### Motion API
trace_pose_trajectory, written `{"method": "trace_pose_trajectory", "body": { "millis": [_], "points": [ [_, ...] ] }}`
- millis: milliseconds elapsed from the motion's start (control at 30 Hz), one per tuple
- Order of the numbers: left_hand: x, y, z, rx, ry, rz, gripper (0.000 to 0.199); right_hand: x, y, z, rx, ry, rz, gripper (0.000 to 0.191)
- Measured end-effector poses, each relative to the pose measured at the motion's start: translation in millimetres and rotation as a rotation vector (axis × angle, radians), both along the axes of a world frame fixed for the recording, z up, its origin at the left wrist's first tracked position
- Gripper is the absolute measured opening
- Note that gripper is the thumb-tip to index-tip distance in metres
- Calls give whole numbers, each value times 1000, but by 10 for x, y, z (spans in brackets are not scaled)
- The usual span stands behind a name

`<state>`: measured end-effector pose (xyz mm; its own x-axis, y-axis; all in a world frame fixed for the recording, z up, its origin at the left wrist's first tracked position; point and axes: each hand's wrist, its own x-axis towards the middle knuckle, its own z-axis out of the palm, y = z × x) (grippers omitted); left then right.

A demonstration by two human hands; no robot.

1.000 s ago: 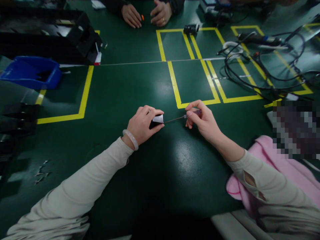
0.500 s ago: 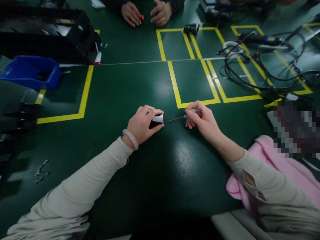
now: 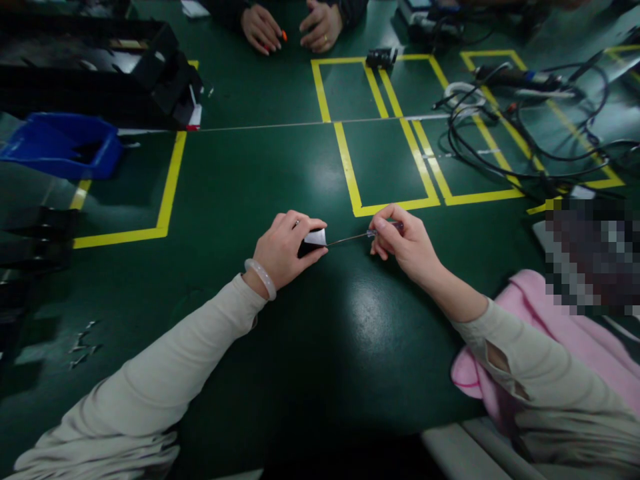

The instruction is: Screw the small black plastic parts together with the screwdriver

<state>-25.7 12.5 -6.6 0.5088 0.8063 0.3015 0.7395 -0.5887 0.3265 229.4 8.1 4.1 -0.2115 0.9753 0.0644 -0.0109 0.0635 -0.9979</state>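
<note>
My left hand [image 3: 286, 248] is closed around a small black part with a pale silvery face [image 3: 316, 237], held against the green table. Its back is covered by my fingers. In my right hand [image 3: 406, 239] a thin screwdriver [image 3: 350, 238] is pinched by its purplish clear handle. The shaft lies almost level and points left. Its tip meets the right end of the black part; whether it sits in a screw is too small to tell. Several loose screws [image 3: 83, 345] lie on the table to the left of my left forearm.
A blue bin [image 3: 65, 143] and a black rack [image 3: 100, 73] stand at left. Yellow tape [image 3: 350, 170] marks the table. Black cables [image 3: 465, 143] coil at right, above a pink cloth [image 3: 530, 320]. Across the table rest a co-worker's hands [image 3: 323, 27], near a small black cylinder [image 3: 381, 57].
Almost nothing differs. My right hand and the screwdriver handle have shifted very slightly; my left hand keeps its hold on the black part.
</note>
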Motion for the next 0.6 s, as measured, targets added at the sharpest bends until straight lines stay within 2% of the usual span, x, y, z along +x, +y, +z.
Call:
{"method": "trace_pose_trajectory", "body": {
  "millis": [600],
  "points": [
    [-6, 1, -8, 19, 4, -7, 36, -8, 8, -23, -4, 51, -2, 33]
  ]
}}
